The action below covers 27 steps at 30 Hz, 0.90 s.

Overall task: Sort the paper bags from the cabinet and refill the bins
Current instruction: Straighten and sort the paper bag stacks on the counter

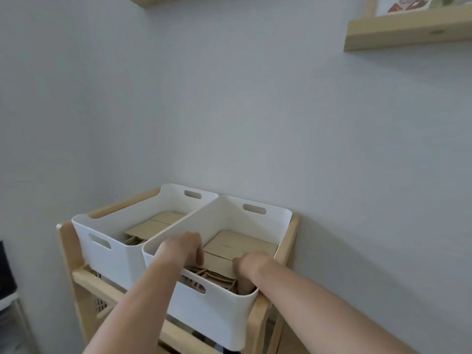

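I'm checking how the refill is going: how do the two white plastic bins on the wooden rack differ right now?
The right white plastic bin has both hands in it, left hand and right hand, pressing on its flat brown paper bags; the left white plastic bin is untouched. The right bin sits nearer the camera, the left one further back. Shared: same shape, slot handles, brown paper bags inside, side by side on the wooden rack.

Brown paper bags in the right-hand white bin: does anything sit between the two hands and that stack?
Nothing visible does. The left hand and right hand are both inside the right white plastic bin, already touching the flat brown paper bags. The bin is open-topped.
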Motion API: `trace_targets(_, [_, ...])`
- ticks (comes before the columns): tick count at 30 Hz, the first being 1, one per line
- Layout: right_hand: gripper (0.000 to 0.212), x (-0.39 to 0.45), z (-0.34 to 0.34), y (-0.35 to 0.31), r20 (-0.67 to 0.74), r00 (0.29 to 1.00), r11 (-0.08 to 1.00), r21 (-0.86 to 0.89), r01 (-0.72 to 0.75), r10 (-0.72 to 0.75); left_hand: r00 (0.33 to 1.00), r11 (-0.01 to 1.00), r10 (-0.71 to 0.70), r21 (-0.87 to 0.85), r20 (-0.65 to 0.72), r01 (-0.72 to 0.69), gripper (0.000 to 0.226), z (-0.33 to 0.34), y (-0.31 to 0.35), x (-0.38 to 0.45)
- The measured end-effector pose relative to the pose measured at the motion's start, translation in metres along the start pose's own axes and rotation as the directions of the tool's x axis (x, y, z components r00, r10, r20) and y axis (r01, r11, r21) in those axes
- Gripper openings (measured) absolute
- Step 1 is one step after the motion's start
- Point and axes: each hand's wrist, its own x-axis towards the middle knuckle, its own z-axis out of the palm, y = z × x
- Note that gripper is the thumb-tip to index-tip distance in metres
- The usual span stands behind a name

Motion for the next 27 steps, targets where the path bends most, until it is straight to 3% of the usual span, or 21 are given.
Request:
trace_targets(5, [0.068, 0.009, -0.001, 0.002, 0.001, 1.000, 0.997, 0.074, -0.016, 0.016, 0.997, 1.000, 0.016, -0.010, -0.079, -0.017, 0.018, 0.004, 0.004, 0.010])
trace_targets(8, [0.076, 0.015, 0.000, 0.002, -0.022, 0.999, 0.987, 0.157, -0.039, 0.043, 0.980, 0.997, 0.045, -0.048, -0.193, -0.055, 0.015, 0.004, 0.004, 0.007])
trace_targets(12, [0.080, 0.010, 0.000, 0.000, -0.027, 0.999, 0.985, 0.173, -0.013, 0.018, 0.939, 0.996, 0.072, -0.021, -0.337, -0.084, 0.032, 0.001, 0.011, -0.009])
trace_targets(14, [0.093, 0.000, -0.007, 0.009, -0.057, 0.998, 0.954, 0.300, -0.002, 0.020, 0.918, 0.992, 0.065, -0.070, -0.391, -0.101, 0.039, -0.009, 0.019, -0.014])
trace_targets(16, [0.089, -0.011, -0.014, 0.026, -0.144, 0.987, 0.907, 0.420, -0.006, 0.073, 0.920, 0.992, 0.024, -0.102, -0.390, -0.070, 0.044, -0.020, 0.029, -0.014])
trace_targets(18, [0.067, -0.025, -0.013, 0.045, -0.260, 0.952, 0.892, 0.452, -0.028, 0.162, 0.946, 0.997, -0.003, -0.072, -0.323, -0.022, 0.044, -0.024, 0.042, -0.018])
trace_targets(20, [0.058, -0.039, -0.002, 0.062, -0.330, 0.908, 0.872, 0.484, -0.071, 0.257, 0.960, 0.998, 0.004, -0.059, -0.280, -0.021, 0.043, -0.020, 0.060, -0.026])
trace_targets(23, [0.063, -0.058, 0.027, 0.089, -0.367, 0.847, 0.821, 0.555, -0.132, 0.385, 0.948, 0.991, 0.082, -0.077, -0.307, -0.111, 0.049, -0.011, 0.091, -0.033])
trace_targets(27, [0.070, -0.087, 0.070, 0.114, -0.310, 0.833, 0.792, 0.568, -0.224, 0.459, 0.926, 0.977, 0.155, -0.084, -0.345, -0.194, 0.042, 0.002, 0.146, -0.043])
